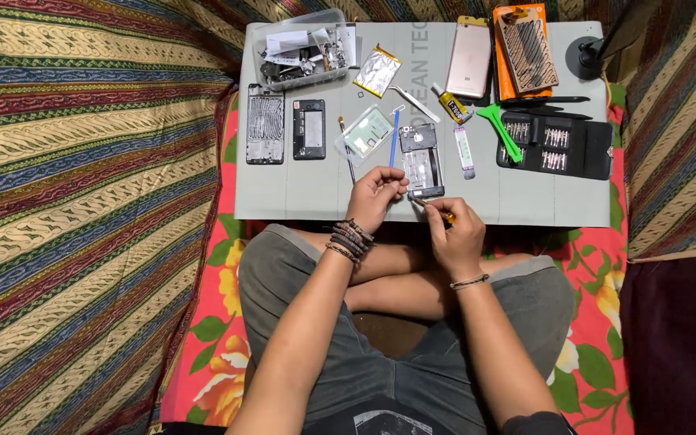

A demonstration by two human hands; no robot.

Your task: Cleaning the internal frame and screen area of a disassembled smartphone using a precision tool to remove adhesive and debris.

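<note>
Two hands meet at the near end of an opened phone point(422, 163), which lies on the grey bench point(283, 197) with its long axis running straight away from the person, camera end far, bottom end close to the bench's near edge. The left hand point(375, 196) sits just left of the phone's near corner, fingers curled in a closed pinch; what it pinches, if anything, is too small to tell. The right hand point(454, 234) is just beyond the phone's near right corner, below the bench edge, its grip closed around a small screwdriver point(437, 211) with a yellow-orange handle, the tip aimed up and left toward the phone's bottom edge. Both hands are about equally near the phone. Left of the phone a blue pry stick point(395, 138) lies parallel to it; right of the phone lies a narrow strip point(464, 150), and farther right a black bit case point(556, 145).
</note>
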